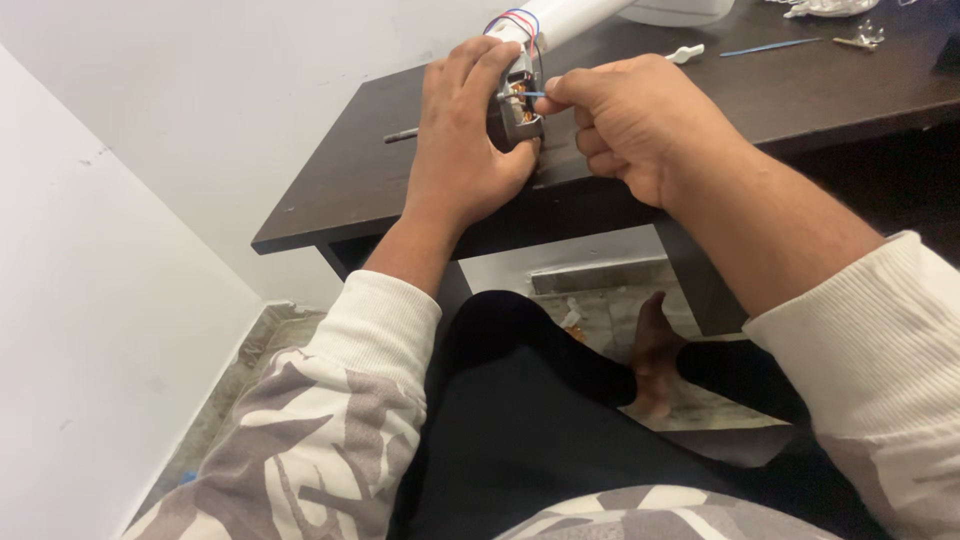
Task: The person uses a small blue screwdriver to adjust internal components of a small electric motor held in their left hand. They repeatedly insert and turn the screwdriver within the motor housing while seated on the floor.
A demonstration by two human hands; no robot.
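Observation:
My left hand (462,130) wraps around a small electric motor (517,100) with copper windings, set at the end of a white tubular appliance body (560,18) that lies on the dark wooden table (340,190). Red and blue wires loop over the top of the white body. My right hand (630,120) pinches a thin blue wire (533,94) between thumb and forefinger, right at the motor's side. Both hands are at the table's front edge.
A thin metal rod (402,135) lies on the table left of my left hand. Further back lie a small white plastic part (686,52), a loose blue wire (768,46) and small metal bits (858,40). White walls stand to the left; my legs are below.

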